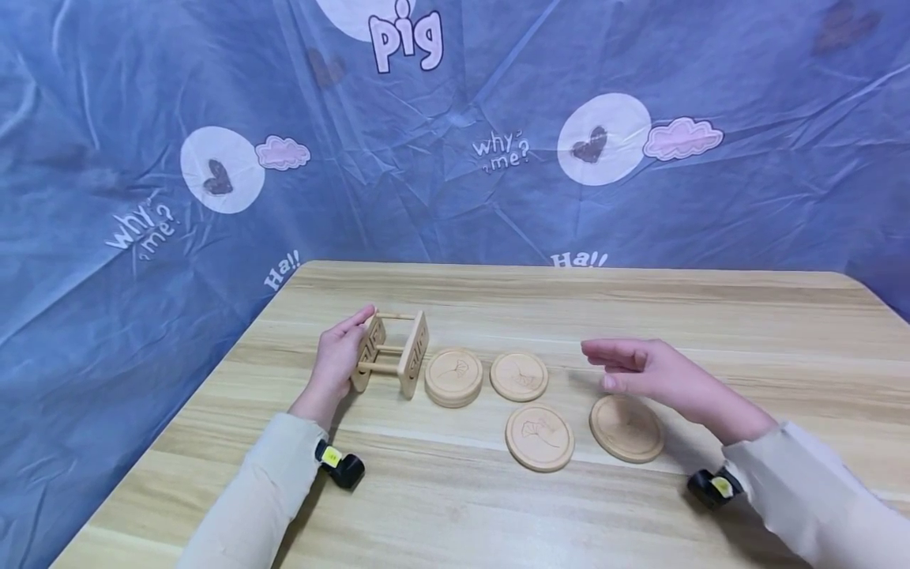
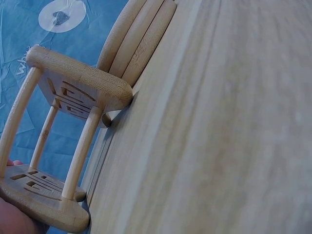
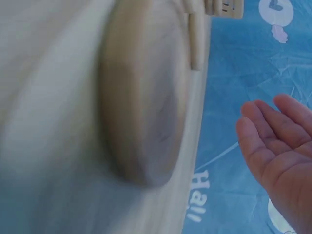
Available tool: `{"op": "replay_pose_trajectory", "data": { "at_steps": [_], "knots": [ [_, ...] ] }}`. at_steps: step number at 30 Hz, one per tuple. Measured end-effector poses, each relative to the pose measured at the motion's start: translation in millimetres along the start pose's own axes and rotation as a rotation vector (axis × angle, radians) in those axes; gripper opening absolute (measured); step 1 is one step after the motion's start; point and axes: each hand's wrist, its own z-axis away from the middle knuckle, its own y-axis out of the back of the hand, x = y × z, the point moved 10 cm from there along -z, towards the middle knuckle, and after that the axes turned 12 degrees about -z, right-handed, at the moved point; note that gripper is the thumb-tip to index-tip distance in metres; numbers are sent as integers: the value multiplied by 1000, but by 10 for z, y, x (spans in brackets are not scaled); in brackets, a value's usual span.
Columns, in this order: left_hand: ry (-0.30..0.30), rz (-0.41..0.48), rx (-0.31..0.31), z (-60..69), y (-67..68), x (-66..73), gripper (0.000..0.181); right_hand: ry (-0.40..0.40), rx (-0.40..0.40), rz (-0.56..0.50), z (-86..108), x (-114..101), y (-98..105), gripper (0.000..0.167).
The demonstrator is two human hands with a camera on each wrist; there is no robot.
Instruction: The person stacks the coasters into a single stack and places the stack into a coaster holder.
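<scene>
My left hand grips the outer side panel of a wooden rack, which stands on the table; some of its fingers are hidden. In the left wrist view, the rack shows two carved panels joined by round rods, with nothing between them. Right beside it is a stack of round wooden coasters, seen as three layers. My right hand hovers above and behind the rightmost coaster, fingers extended and holding nothing. In the right wrist view, that hand is apart from the nearest coaster.
Two more coasters with leaf engravings lie flat between the stack and the rightmost one: one farther back, one nearer. The wood-grain table ends at a blue printed cloth behind and at the left.
</scene>
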Motion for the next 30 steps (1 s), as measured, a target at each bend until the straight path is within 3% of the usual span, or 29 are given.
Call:
{"op": "replay_pose_trajectory", "data": {
  "at_steps": [7, 15, 22, 26, 30],
  "knots": [
    [2, -17, -3, 1, 7, -1, 39, 14, -39, 40, 206, 130, 21, 55],
    [-7, -4, 0, -10, -18, 17, 39, 62, -45, 232, 329, 192, 59, 59],
    [-2, -3, 7, -16, -16, -14, 39, 133, -81, 376, 336, 253, 52, 76],
    [3, -7, 8, -15, -9, -29, 39, 196, -127, 370, 330, 281, -3, 85],
    [2, 3, 6, -9, -5, -31, 39, 174, -151, 375, 324, 330, -42, 92]
  ]
}}
